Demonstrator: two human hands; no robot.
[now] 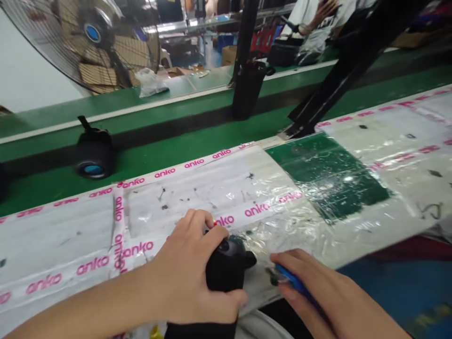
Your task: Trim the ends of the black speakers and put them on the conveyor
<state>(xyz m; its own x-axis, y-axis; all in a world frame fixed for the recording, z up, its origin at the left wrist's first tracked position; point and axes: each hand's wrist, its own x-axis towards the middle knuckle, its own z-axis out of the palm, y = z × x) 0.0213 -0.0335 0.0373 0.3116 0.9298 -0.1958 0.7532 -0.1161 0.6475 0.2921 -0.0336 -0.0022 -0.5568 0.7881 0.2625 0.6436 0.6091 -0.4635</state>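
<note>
Gripping two things, left hand [194, 263] curled around black device [226, 269], right hand [319, 285] closed about blue tool [294, 281]

black device [225, 272]: smooth, matt | table film [344, 178]: glossy, wrinkled plastic | bag [150, 81]: crinkled plastic

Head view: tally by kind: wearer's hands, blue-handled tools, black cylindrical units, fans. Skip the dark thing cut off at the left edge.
Wearer's hands: 2 (left hand, right hand)
Blue-handled tools: 1 (tool in right hand)
Black cylindrical units: 3 (gripped unit, blue-ended unit, unit by the post)
Fans: 1 (fan)
Total: 7
</note>
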